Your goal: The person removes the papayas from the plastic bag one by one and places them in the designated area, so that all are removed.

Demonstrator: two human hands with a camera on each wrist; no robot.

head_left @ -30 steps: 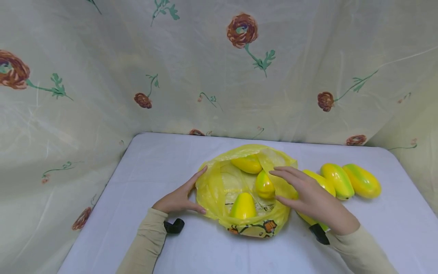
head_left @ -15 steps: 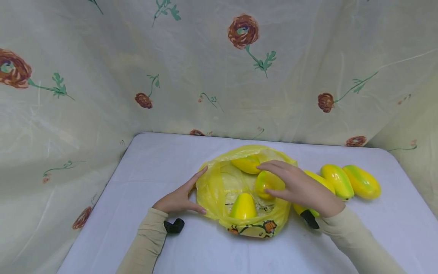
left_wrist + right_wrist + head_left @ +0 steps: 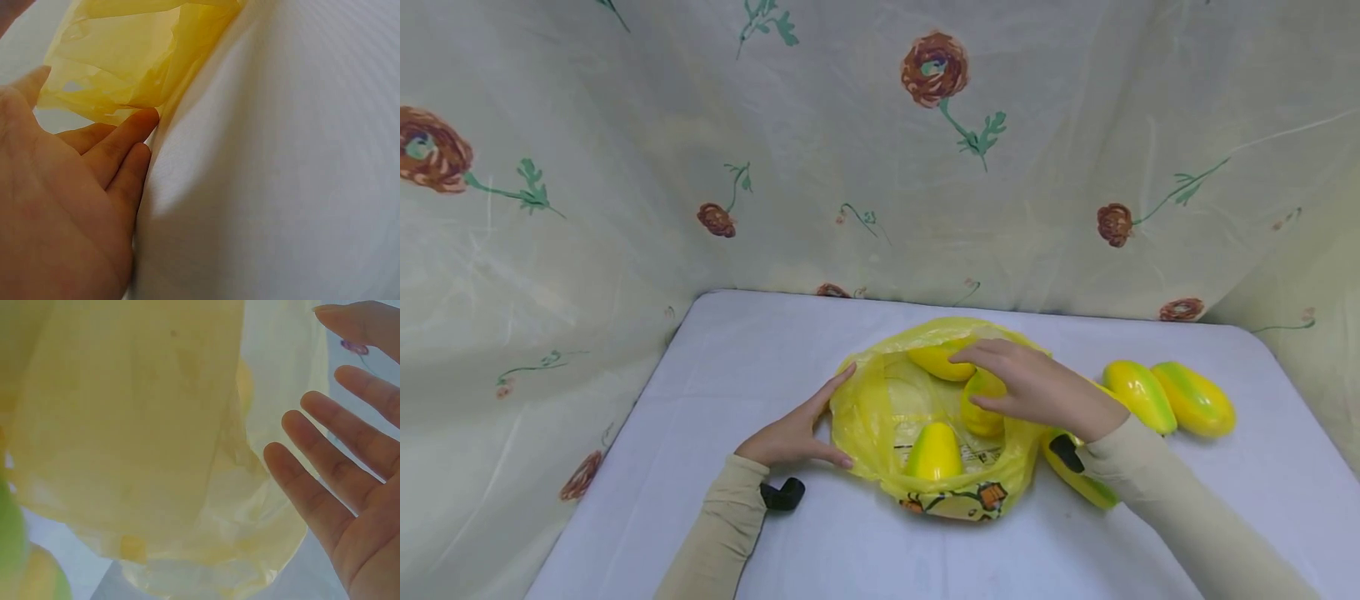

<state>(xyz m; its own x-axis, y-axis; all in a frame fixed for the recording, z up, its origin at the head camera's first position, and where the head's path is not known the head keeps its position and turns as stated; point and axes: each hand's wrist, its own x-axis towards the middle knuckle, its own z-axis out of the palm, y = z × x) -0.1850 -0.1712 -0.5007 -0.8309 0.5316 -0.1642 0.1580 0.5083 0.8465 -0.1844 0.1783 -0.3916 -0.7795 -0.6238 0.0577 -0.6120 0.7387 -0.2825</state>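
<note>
A yellow plastic bag [image 3: 855,421] stands with its mouth wide, holding three yellow-green papayas: one at the front [image 3: 934,452], one at the back [image 3: 934,360] and one at the right [image 3: 982,414]. At the bag's left side my left hand [image 3: 793,431] has its fingers and thumb spread along the plastic; in the left wrist view the fingertips [image 3: 147,119] meet the bag [image 3: 119,56]. My right hand [image 3: 1037,388] hovers over the bag's right part, fingers apart and nothing between them. The right wrist view shows its straight fingers [image 3: 306,487] beside the yellow plastic [image 3: 137,425].
Right of the bag lie two papayas side by side, a nearer one [image 3: 1138,396] and a farther one [image 3: 1195,400]. Another papaya [image 3: 1078,482] lies by the bag under my right wrist. The table [image 3: 752,342] has a white cover. Flowered cloth [image 3: 820,125] hangs behind.
My right hand has moved left and farther back, from the bag's right edge to over the papayas inside. My left hand and the bag have stayed in place.
</note>
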